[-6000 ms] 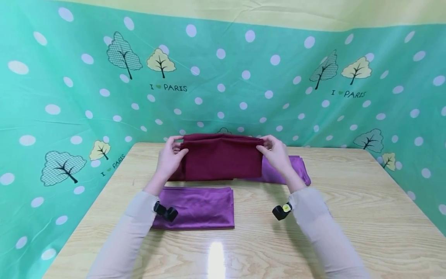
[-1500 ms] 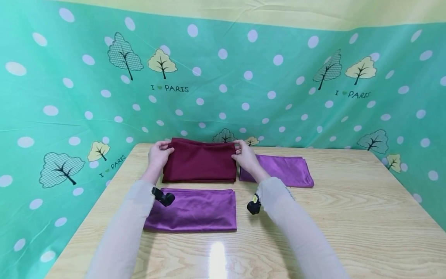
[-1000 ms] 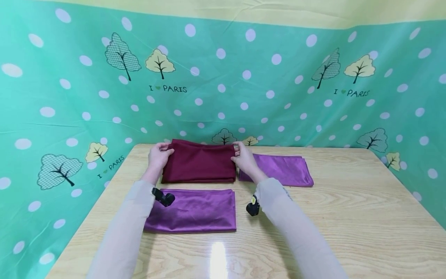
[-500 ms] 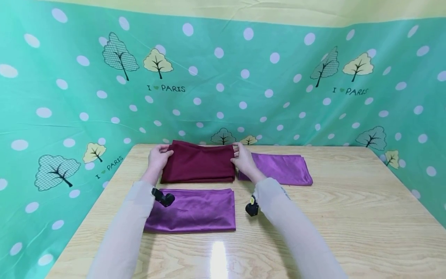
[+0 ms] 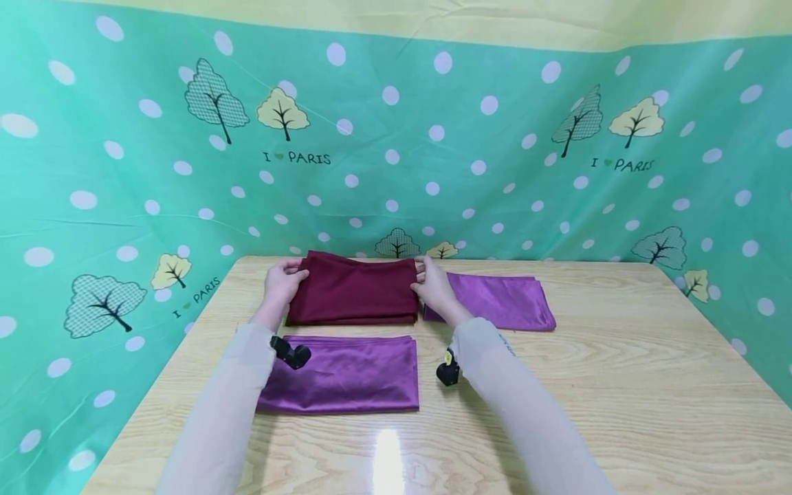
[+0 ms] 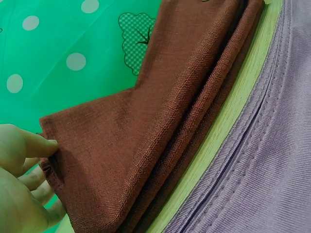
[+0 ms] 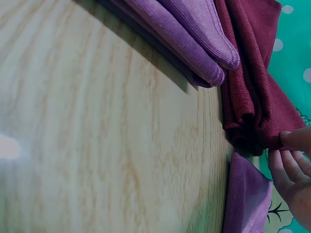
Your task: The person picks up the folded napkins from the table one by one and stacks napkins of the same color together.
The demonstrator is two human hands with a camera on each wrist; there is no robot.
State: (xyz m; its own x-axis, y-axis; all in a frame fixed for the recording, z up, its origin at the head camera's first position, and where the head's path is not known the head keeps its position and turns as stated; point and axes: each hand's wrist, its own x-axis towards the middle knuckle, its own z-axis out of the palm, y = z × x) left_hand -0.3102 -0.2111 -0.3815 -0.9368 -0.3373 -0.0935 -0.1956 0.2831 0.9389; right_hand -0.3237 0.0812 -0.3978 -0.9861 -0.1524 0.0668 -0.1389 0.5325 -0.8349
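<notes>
A folded dark red cloth [image 5: 359, 292] lies on the far side of the table, its back edge slightly raised. My left hand [image 5: 281, 285] pinches its left back corner; in the left wrist view the thumb lies over the cloth [image 6: 116, 145] with fingers beneath. At the opposite corner my right hand [image 5: 435, 285] does the same, thumb on top, as the right wrist view shows on the red cloth [image 7: 252, 87]. Nearer me lies a folded purple cloth [image 5: 353, 375], partly hidden by my left wrist. Another folded purple cloth [image 5: 504, 302] sits right of the red one, partly behind my right hand.
The wooden table [image 5: 619, 385] reaches back to a green dotted curtain [image 5: 495, 151] that also hangs along both sides. A black wrist camera [image 5: 291, 352] hangs at my left wrist and another camera [image 5: 448, 368] at my right.
Six seconds ago I held the red cloth up, farther right, overlapping the right purple cloth. It has since come left and down onto the table. Over the last second its back edge sinks slightly.
</notes>
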